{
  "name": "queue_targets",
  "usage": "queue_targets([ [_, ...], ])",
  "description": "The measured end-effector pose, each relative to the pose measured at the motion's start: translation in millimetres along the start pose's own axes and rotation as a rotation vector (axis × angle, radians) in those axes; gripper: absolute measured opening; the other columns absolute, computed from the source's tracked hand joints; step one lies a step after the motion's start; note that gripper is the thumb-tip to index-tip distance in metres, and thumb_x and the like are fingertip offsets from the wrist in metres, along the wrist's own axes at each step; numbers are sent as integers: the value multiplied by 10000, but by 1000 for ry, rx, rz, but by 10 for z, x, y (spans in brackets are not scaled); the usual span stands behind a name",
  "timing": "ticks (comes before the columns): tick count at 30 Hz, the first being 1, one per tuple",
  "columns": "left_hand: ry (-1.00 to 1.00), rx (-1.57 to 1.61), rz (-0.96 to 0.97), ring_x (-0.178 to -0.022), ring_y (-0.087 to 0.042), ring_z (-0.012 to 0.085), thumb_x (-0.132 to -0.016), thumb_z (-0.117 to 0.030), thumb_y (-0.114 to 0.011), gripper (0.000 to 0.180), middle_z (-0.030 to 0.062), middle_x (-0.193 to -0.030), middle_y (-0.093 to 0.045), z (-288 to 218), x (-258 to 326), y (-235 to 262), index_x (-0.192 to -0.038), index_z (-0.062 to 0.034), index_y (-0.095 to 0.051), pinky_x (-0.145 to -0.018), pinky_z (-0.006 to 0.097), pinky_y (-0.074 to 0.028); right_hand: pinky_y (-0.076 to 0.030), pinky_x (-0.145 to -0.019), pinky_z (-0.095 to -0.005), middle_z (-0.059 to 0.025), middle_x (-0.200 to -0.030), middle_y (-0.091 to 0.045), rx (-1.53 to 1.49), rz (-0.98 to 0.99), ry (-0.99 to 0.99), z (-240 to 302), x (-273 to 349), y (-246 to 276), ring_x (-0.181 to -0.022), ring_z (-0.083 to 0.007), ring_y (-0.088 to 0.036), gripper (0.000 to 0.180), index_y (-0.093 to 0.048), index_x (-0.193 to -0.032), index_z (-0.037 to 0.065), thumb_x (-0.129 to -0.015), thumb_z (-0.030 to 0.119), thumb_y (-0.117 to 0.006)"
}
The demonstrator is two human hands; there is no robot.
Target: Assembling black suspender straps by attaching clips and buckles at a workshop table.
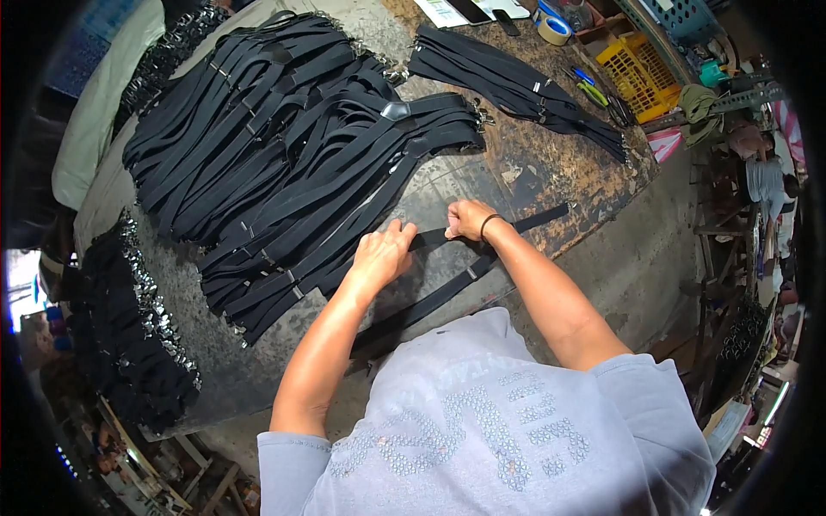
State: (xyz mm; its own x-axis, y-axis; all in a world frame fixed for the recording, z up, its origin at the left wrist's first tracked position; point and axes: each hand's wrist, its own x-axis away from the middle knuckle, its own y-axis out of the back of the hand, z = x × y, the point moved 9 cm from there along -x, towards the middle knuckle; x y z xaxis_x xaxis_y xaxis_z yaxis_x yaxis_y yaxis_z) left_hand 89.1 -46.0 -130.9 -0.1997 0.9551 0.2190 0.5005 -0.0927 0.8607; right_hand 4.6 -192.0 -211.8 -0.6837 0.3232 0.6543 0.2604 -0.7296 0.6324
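On the desk [559, 163], a black strap [544, 217] lies crosswise before me, running between my hands and rightward past my nearer right hand [469, 219], which is pinched closed on it. My left hand [385, 254] curls over the strap's left part; its fingertips are hidden, so I cannot tell whether they grip

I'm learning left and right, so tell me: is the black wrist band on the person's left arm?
No, the black band circles the wrist by the right hand, and the left wrist is bare.
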Motion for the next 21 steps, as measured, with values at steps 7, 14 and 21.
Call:
queue_targets([
  [7, -63, -29, -168, -788, -666, 355, -726, -92, -678, 266, 146, -918, -607, -62, 12, 15, -939, -51, -524, -669, 468, -519, -485, -820, -479, -163, -980, -638, -244, -887, 66, 6, 68, 418, -947, -393, -597, 201, -663, -985, 115, -912, 282, -578],
  [14, 139, 35, -89, -930, -636, 393, -742, -197, -740, 377, 193, -978, -655, 117, 124, -15, -982, -29, -502, -770, 488, -431, -194, -1098, -633, -73, -1303, -456, 240, -1003, -23, 426, 35, 27, -1317, -313, -328, 492, -493, -1325, 160, -916, 420, -580],
  [21, 221, 208, 151, -937, -646, 396, -759, -249, -734, 400, 188, -928, -681, 390, 275, -14, -1035, -51, -524, -800, 486, -464, -162, -1122, -628, -76, -1409, -410, 279, -839, -76, 434, -24, -27, -1367, -317, -290, 511, -461, -1380, 169, -948, 434, -525],
])
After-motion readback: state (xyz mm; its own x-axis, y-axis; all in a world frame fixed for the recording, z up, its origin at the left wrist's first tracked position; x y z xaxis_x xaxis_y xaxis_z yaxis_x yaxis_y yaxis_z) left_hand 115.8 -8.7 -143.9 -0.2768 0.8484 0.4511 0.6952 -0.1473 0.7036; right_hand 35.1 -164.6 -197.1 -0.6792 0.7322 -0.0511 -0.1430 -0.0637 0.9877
